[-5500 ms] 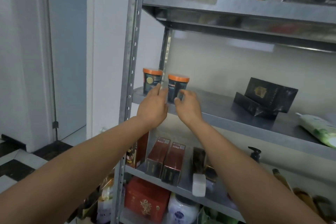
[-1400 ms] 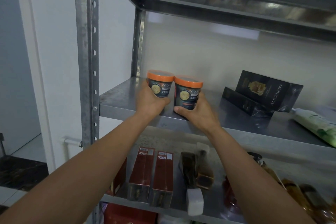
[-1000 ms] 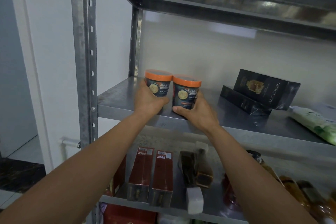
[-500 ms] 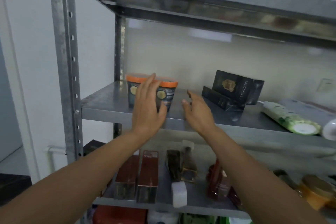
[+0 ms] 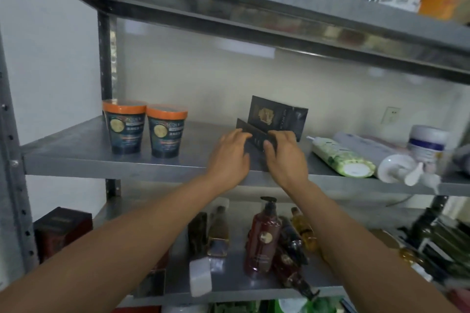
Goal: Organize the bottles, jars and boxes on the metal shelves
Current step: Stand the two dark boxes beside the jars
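Leftmost on the middle metal shelf (image 5: 76, 152), an orange-lidded jar (image 5: 125, 129) stands upright just beside its twin jar (image 5: 166, 133). Farther right, the left hand (image 5: 230, 157) and right hand (image 5: 288, 159) curl their fingers over the ends of a flat black box (image 5: 256, 139), with a taller black box (image 5: 277, 115) propped behind it. Right again, a green tube (image 5: 340, 157) lies on its side.
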